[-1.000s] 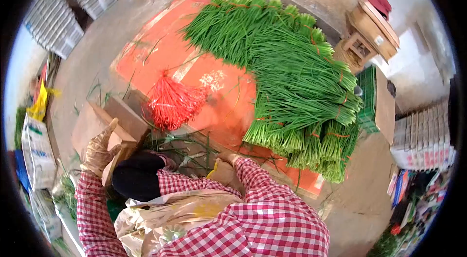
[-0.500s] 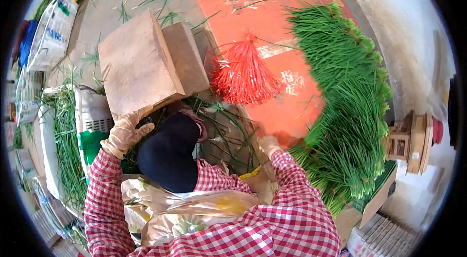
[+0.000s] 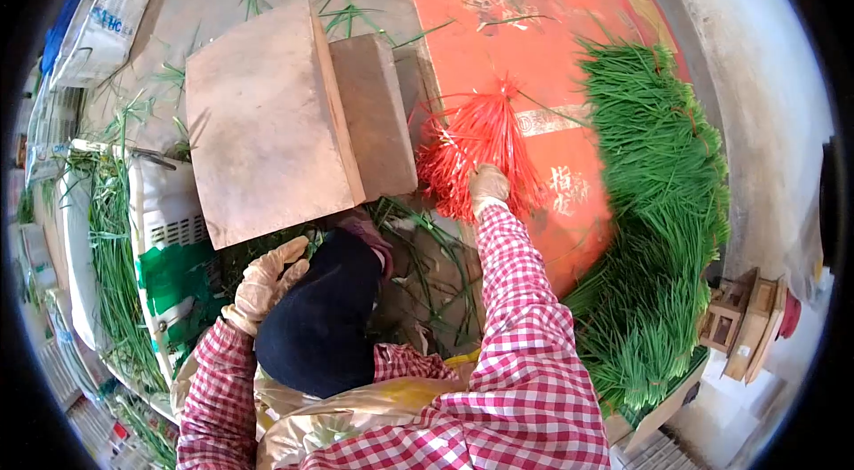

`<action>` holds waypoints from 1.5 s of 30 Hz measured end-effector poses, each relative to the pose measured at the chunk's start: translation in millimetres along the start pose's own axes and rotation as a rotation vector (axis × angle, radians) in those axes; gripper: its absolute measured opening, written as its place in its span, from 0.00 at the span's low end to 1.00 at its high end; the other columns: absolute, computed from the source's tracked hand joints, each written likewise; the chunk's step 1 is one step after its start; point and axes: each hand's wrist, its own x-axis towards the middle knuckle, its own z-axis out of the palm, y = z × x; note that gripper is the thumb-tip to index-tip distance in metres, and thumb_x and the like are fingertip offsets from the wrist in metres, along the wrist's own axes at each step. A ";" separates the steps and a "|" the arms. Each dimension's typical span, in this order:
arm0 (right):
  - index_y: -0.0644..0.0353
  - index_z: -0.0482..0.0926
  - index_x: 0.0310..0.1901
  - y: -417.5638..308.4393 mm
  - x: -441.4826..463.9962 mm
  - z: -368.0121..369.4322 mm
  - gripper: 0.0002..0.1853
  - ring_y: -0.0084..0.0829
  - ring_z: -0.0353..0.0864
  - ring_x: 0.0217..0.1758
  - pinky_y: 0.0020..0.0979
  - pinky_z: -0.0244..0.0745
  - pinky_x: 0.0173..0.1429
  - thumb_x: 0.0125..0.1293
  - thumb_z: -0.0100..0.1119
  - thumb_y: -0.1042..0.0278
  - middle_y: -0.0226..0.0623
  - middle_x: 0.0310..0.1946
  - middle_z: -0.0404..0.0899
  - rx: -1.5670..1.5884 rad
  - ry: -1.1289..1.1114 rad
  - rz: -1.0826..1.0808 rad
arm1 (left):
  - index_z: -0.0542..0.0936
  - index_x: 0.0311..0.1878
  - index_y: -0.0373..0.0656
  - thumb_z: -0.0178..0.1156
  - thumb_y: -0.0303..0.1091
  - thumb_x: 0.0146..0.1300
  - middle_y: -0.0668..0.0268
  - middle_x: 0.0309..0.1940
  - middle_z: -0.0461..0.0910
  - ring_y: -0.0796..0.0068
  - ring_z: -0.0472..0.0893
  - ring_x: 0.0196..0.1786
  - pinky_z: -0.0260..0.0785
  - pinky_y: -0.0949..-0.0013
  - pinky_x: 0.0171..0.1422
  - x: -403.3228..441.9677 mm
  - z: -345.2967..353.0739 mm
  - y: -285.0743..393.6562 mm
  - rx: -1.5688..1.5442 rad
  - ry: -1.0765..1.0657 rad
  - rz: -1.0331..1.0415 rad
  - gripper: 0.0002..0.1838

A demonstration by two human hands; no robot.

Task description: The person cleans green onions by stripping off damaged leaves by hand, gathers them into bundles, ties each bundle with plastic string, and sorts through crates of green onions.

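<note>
The right hand (image 3: 488, 188), in a pale translucent glove, has left the near edge of the orange printed sheet (image 3: 583, 261), where it was half a second ago, and now reaches forward to the fanned bundle of thin, glossy red plastic ties (image 3: 487, 132). Its fingertips touch the strands; whether they pinch any, I cannot tell. The left hand (image 3: 261, 286), gloved alike, has dropped from the lower edge of the brown, board-like box (image 3: 262, 128) to beside the dark-clad knee (image 3: 320, 310), its fingers loosely bent and apart, with nothing seen in them.

The ties lie on the left part of the sheet, gathered at the far end and splayed into a loose skirt toward the person. The long green leafy bundles (image 3: 658, 141) lie to their right, well apart from them.
</note>
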 end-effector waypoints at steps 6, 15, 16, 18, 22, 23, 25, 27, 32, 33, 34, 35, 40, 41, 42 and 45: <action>0.57 0.83 0.37 1.3 -56.2 -51.7 0.19 0.40 0.83 0.41 0.41 0.77 0.43 0.61 0.56 0.49 0.44 0.34 0.83 -0.098 -0.160 -0.275 | 0.76 0.58 0.39 0.60 0.38 0.65 0.55 0.42 0.84 0.69 0.85 0.43 0.75 0.68 0.44 -17.9 -11.3 -32.4 0.071 0.166 -0.010 0.21; 0.62 0.81 0.34 -116.6 -126.0 -238.4 0.13 0.21 0.76 0.28 0.20 0.68 0.32 0.67 0.57 0.60 0.34 0.28 0.82 1.171 -0.214 -0.614 | 0.72 0.63 0.49 0.55 0.43 0.66 0.51 0.36 0.81 0.55 0.82 0.37 0.73 0.61 0.41 -51.0 -6.9 -113.9 0.308 0.075 0.007 0.23; 0.64 0.81 0.36 -138.1 -118.5 -245.3 0.14 0.21 0.77 0.28 0.21 0.71 0.32 0.69 0.55 0.60 0.36 0.30 0.82 1.134 -0.008 -0.784 | 0.69 0.65 0.47 0.56 0.42 0.66 0.52 0.42 0.82 0.58 0.83 0.39 0.74 0.63 0.43 -59.9 -12.6 -70.0 0.474 0.006 -0.093 0.25; 0.64 0.81 0.38 -190.2 -80.9 -237.2 0.12 0.20 0.76 0.26 0.21 0.69 0.28 0.69 0.54 0.63 0.33 0.28 0.81 1.167 0.045 -0.947 | 0.70 0.64 0.48 0.54 0.44 0.67 0.54 0.40 0.82 0.56 0.83 0.40 0.73 0.60 0.44 -51.9 -2.1 -96.4 0.467 0.072 -0.139 0.24; 0.62 0.80 0.35 -296.4 -50.3 -117.8 0.12 0.18 0.71 0.21 0.22 0.66 0.22 0.67 0.54 0.62 0.28 0.25 0.79 1.118 -0.576 -0.674 | 0.70 0.63 0.43 0.53 0.44 0.68 0.55 0.36 0.83 0.57 0.83 0.41 0.73 0.65 0.44 -98.1 16.8 -118.4 0.231 0.164 -0.173 0.24; 0.61 0.79 0.30 -312.5 -57.0 -91.4 0.14 0.18 0.69 0.20 0.23 0.65 0.22 0.66 0.55 0.58 0.27 0.23 0.77 1.036 -0.775 -0.420 | 0.70 0.64 0.44 0.53 0.45 0.68 0.54 0.37 0.83 0.57 0.83 0.41 0.73 0.64 0.45 -107.3 16.3 -114.3 0.232 0.157 -0.198 0.24; 0.60 0.78 0.29 -324.7 -54.8 -70.7 0.15 0.17 0.65 0.17 0.23 0.59 0.18 0.67 0.54 0.58 0.25 0.20 0.74 0.915 -0.794 -0.339 | 0.70 0.64 0.44 0.52 0.45 0.69 0.53 0.38 0.82 0.56 0.83 0.42 0.73 0.63 0.46 -103.1 15.3 -104.0 0.225 0.133 -0.250 0.25; 0.60 0.78 0.27 -331.6 -69.9 -73.3 0.16 0.16 0.61 0.14 0.23 0.53 0.14 0.67 0.54 0.57 0.24 0.17 0.71 0.800 -0.798 -0.276 | 0.70 0.64 0.45 0.52 0.47 0.69 0.50 0.40 0.82 0.55 0.83 0.42 0.72 0.61 0.47 -120.0 13.0 -96.9 0.298 0.176 -0.261 0.25; 0.59 0.76 0.26 -336.6 -60.3 -66.6 0.18 0.18 0.59 0.12 0.25 0.52 0.14 0.68 0.52 0.55 0.23 0.15 0.67 0.683 -0.770 -0.226 | 0.75 0.60 0.43 0.53 0.49 0.68 0.51 0.40 0.83 0.57 0.83 0.42 0.74 0.61 0.48 -115.9 13.5 -106.8 0.276 0.266 -0.267 0.24; 0.59 0.76 0.26 -338.4 -63.4 -68.5 0.18 0.18 0.59 0.12 0.25 0.52 0.14 0.68 0.52 0.55 0.23 0.15 0.67 0.678 -0.767 -0.231 | 0.75 0.59 0.43 0.54 0.49 0.67 0.51 0.40 0.83 0.58 0.83 0.41 0.74 0.61 0.47 -120.5 11.4 -102.1 0.257 0.273 -0.264 0.24; 0.59 0.76 0.26 -339.5 -64.5 -68.9 0.18 0.19 0.58 0.11 0.25 0.52 0.14 0.68 0.51 0.55 0.23 0.15 0.66 0.679 -0.774 -0.205 | 0.75 0.59 0.44 0.54 0.49 0.67 0.51 0.40 0.83 0.58 0.83 0.41 0.74 0.61 0.46 -122.7 10.5 -100.9 0.237 0.279 -0.262 0.23; 0.59 0.76 0.26 -340.3 -66.7 -69.6 0.18 0.19 0.57 0.11 0.25 0.51 0.13 0.69 0.51 0.54 0.23 0.15 0.65 0.679 -0.784 -0.176 | 0.75 0.59 0.44 0.54 0.48 0.67 0.52 0.40 0.83 0.58 0.83 0.42 0.75 0.62 0.46 -123.9 11.7 -104.4 0.223 0.302 -0.235 0.23; 0.60 0.80 0.31 -330.2 -41.3 -77.5 0.16 0.22 0.67 0.14 0.29 0.64 0.17 0.69 0.53 0.56 0.28 0.18 0.75 0.642 -0.936 -0.202 | 0.76 0.58 0.42 0.57 0.45 0.66 0.51 0.42 0.82 0.57 0.83 0.43 0.75 0.63 0.48 -127.4 9.5 -99.6 0.152 0.414 -0.134 0.22; 0.59 0.81 0.32 -332.5 -47.0 -87.7 0.15 0.23 0.68 0.15 0.30 0.66 0.19 0.69 0.53 0.57 0.29 0.17 0.73 0.592 -0.936 -0.241 | 0.76 0.58 0.41 0.57 0.45 0.66 0.50 0.43 0.82 0.58 0.83 0.44 0.75 0.64 0.48 -129.8 10.9 -102.2 0.186 0.455 -0.142 0.22; 0.59 0.81 0.32 -332.1 -57.5 -95.9 0.15 0.23 0.68 0.15 0.30 0.66 0.19 0.69 0.53 0.57 0.29 0.17 0.73 0.580 -0.939 -0.241 | 0.76 0.58 0.41 0.58 0.42 0.66 0.51 0.43 0.82 0.59 0.83 0.43 0.75 0.64 0.46 -133.6 9.2 -100.4 0.194 0.473 -0.132 0.22; 0.45 0.83 0.37 -331.2 -106.9 -144.7 0.09 0.33 0.74 0.19 0.36 0.71 0.28 0.66 0.54 0.55 0.32 0.16 0.71 -0.003 -0.011 -1.363 | 0.75 0.59 0.41 0.59 0.40 0.66 0.52 0.45 0.82 0.61 0.83 0.43 0.75 0.66 0.46 -144.9 11.1 -120.5 -0.017 0.583 -0.041 0.21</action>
